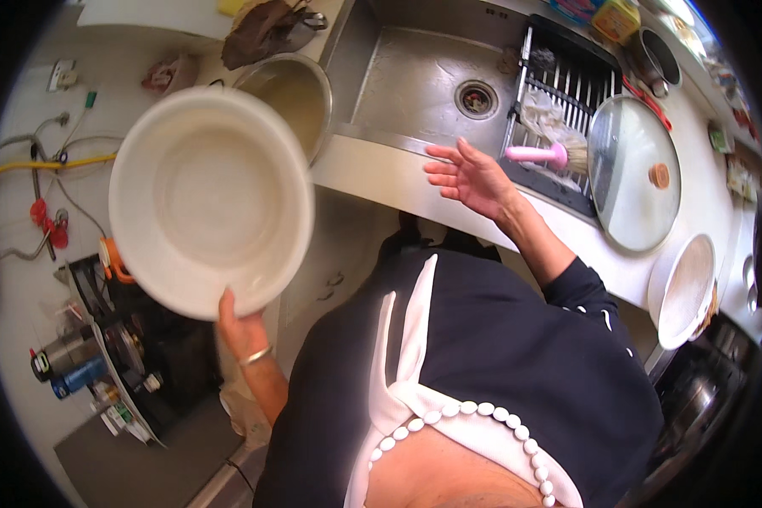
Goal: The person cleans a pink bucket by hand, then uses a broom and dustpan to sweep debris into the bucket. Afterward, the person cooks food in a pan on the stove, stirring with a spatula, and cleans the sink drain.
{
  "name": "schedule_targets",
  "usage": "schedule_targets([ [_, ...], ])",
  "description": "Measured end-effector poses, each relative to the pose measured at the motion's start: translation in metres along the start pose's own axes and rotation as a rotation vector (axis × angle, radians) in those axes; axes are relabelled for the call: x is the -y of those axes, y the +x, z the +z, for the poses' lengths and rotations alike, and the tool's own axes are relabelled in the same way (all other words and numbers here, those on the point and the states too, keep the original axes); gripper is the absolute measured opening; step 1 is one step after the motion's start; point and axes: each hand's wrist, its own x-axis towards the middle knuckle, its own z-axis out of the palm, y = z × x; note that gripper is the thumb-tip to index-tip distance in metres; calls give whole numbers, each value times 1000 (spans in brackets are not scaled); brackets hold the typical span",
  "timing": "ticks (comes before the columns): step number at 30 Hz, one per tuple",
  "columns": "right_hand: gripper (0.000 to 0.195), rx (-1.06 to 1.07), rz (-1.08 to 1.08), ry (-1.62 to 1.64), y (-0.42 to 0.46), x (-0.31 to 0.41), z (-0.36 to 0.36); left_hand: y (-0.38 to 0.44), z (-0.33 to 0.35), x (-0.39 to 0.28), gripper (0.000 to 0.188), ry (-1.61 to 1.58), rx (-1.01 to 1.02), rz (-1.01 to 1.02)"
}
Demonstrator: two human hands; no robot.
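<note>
My left hand [244, 327] grips the near rim of a large round white basin [213, 200], its thumb on the inner side. The basin is held up at the left with its hollow side facing the camera, and it partly covers a metal bowl [289, 95] of cloudy liquid on the counter. My right hand [470, 178] is over the counter's front edge, holding nothing, with its fingers apart. Behind it lies the stainless steel sink [413, 82] with a drain [476, 100]. A pink-handled brush [536, 154] rests on the black draining rack [527, 171], right of my right hand.
A glass lid [635, 171] leans by the rack's right side, with a white strainer basket [686, 292] at the counter's front right. A saucepan [657, 60] and red-handled tool [648, 105] sit behind. Hoses and a yellow pipe [57, 164] run along the left wall, above a cluttered shelf [124, 381].
</note>
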Motion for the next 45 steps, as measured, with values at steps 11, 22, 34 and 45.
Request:
schedule_targets([
  [11, 70, -272, -309, -462, -26, 18, 36, 50, 166, 55, 34, 146, 596, -255],
  [22, 21, -638, -480, -1709, 58, 112, -58, 64, 100, 11, 49, -46, 274, -179],
  [34, 15, 129, 459, -2890, 239, 57, -285, -25, -23, 9, 43, -221, -307, 43],
  [45, 34, -257, 532, -1782, 214, 96, -273, -20, -63, 47, 36, -396, -363, -245],
])
